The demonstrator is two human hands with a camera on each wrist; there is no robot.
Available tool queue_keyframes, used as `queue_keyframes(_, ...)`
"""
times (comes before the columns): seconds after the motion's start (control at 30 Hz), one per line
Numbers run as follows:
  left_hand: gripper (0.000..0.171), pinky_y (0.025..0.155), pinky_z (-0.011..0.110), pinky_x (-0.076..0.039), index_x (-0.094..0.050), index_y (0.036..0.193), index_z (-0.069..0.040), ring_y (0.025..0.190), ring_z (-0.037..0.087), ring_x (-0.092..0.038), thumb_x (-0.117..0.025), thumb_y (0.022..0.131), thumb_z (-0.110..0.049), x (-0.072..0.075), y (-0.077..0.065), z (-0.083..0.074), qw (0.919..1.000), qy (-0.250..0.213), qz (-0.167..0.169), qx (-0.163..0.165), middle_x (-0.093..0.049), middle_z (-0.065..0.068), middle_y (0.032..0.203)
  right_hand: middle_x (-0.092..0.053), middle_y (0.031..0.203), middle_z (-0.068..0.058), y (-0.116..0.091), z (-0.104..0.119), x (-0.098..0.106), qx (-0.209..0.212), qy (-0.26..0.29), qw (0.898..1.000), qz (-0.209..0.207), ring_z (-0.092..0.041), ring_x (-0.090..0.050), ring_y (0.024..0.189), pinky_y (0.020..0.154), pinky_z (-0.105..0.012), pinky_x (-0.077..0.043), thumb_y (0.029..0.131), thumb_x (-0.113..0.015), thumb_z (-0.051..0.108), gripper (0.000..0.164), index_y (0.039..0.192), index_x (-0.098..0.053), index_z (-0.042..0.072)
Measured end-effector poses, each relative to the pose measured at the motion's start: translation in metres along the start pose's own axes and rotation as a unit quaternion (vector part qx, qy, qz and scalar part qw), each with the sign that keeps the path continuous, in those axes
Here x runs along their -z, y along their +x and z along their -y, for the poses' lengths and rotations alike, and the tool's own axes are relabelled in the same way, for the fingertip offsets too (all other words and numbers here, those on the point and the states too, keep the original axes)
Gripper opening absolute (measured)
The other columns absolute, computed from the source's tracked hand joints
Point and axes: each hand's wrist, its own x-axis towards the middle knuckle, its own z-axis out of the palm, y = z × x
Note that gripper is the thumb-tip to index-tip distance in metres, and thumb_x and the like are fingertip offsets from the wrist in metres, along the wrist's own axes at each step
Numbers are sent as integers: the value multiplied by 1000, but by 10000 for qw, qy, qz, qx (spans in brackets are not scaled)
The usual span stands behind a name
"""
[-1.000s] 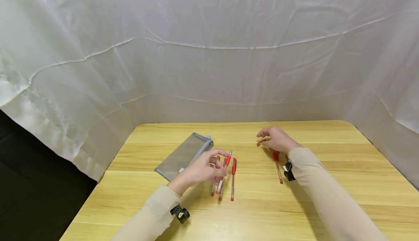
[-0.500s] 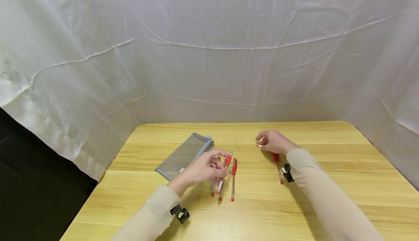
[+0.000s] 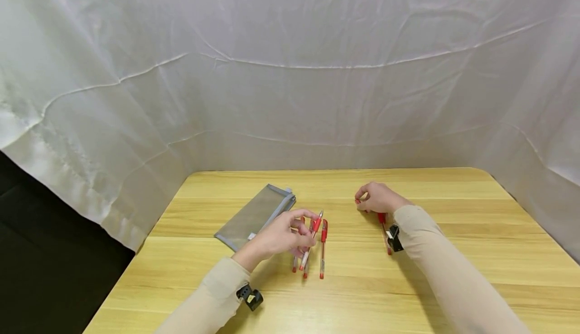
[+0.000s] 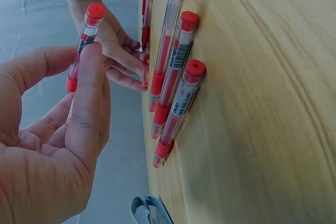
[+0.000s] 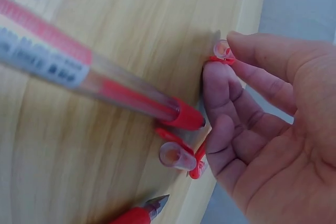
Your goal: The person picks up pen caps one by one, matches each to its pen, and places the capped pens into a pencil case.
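My left hand (image 3: 283,230) holds up an uncapped red gel pen (image 4: 84,40) between thumb and fingers, its metal tip pointing away from me. Just beneath lie several similar pens (image 4: 176,72) side by side on the table. Farther right, my right hand (image 3: 378,198) pinches a small clear pen cap (image 5: 223,51) with a red clip between thumb and fingertip. More loose caps (image 5: 177,156) lie below its curled other fingers. Near the right wrist are an uncapped pen (image 5: 131,95) and another pen's bare tip (image 5: 157,203).
A grey mesh zip pouch (image 3: 254,215) lies flat behind my left hand. The wooden table (image 3: 353,293) ends at a pale hanging cloth (image 3: 317,102) at the back and sides. Dark fabric (image 3: 54,253) shows beyond the left edge.
My right hand has shifted slightly down, and the cap in its fingers has turned so that less of it shows. The left hand and its pen have hardly moved.
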Motion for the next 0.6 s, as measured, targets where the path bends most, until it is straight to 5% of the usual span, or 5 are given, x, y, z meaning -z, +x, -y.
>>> queue_keyframes(0.27, 50, 65, 37, -68, -65, 140, -18, 67, 17, -67, -78, 95, -2, 0, 2, 3, 10000, -19, 20, 23, -66, 6, 88, -75, 76, -5, 0, -1, -1, -108, 291, 9995, -41, -14, -67, 70, 68, -27, -47, 98, -77, 15, 19, 109, -71, 2)
queue_keyframes(0.6, 56, 66, 38, -68, -58, 148, -9, 68, 18, -69, -77, 96, -3, -2, 2, 4, 9998, -134, 102, 63, -66, 7, 90, -70, 77, -5, -3, -1, -4, -251, 603, 9978, -108, -13, -67, 68, 66, -28, -51, 95, -80, 13, 19, 105, -67, 3)
